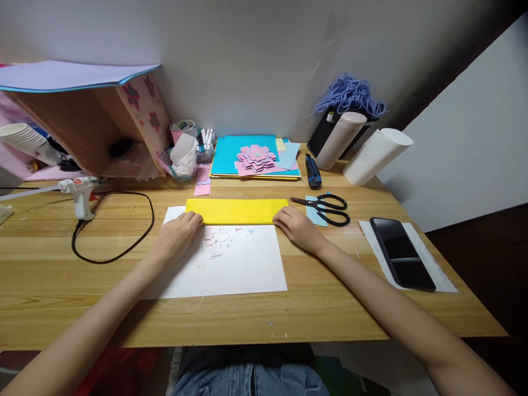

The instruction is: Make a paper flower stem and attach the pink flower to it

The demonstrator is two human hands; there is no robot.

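Observation:
A long strip of folded yellow paper [236,211] lies crosswise over the far part of a white sheet [243,269] that carries small coloured marks. My left hand [178,235] has its fingers curled together on the near left corner of the yellow paper. At the near right corner, my right hand [299,225] pinches the same paper, thumb and fingers closed. Both thumbs are mostly hidden. Just beyond my right hand, black-handled scissors [324,208] rest partly on a light blue paper piece [315,212].
A white glue gun [82,195] with a looped black cord stands at the left, before an open box [144,110]. Pink layered paper flowers [256,159] lie on stacked blue paper [225,157] at the back. A utility knife [313,171] and a phone [402,253] are to the right.

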